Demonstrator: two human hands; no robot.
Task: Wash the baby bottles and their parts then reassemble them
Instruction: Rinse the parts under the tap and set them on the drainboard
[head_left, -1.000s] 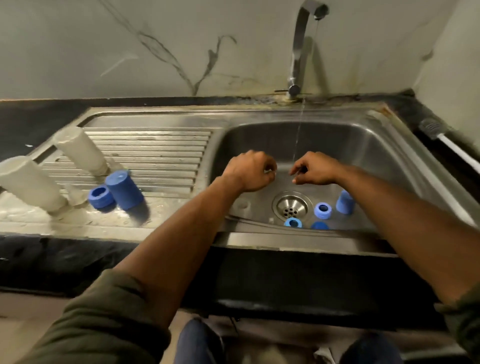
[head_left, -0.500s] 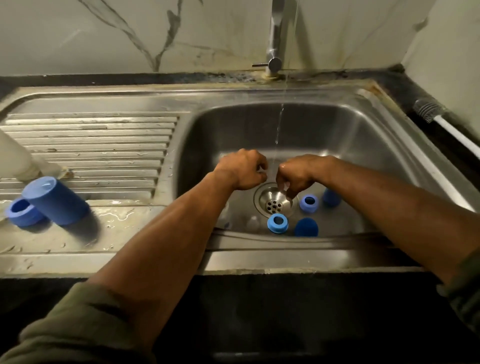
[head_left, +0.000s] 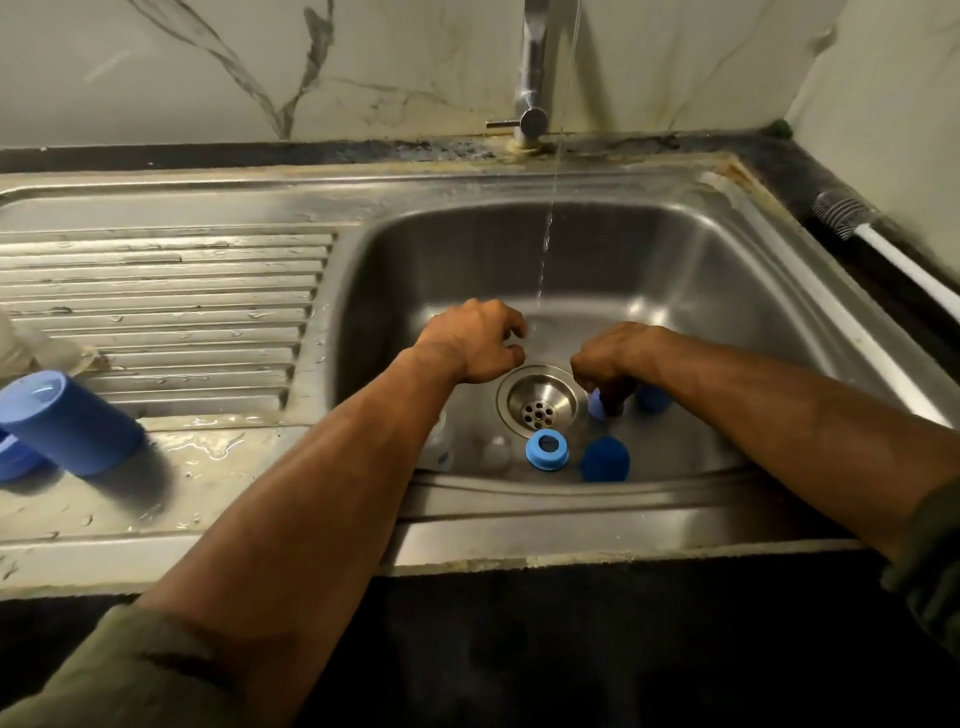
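Note:
Both hands are low in the steel sink (head_left: 727, 291), on either side of the drain (head_left: 540, 405). My left hand (head_left: 475, 345) hovers left of the thin water stream (head_left: 545, 249) with loosely curled fingers and nothing visible in them. My right hand (head_left: 610, 358) reaches down and pinches a blue ring (head_left: 595, 406) on the sink floor. Another blue ring (head_left: 546, 449), a dark blue domed cap (head_left: 605, 458) and a blue part (head_left: 652, 399) lie near the drain. A clear teat (head_left: 496, 453) lies by my left forearm.
On the wet drainboard (head_left: 166, 291) at the left lie a blue cap (head_left: 72, 428), a blue ring (head_left: 13, 465) cut by the frame, and part of a pale bottle (head_left: 18, 340). The tap (head_left: 532, 67) runs. A bottle brush (head_left: 844, 210) rests on the right counter.
My right hand has dropped from under the stream to the blue ring right of the drain. My left hand has loosened and stayed near the stream. The view has moved closer and to the right.

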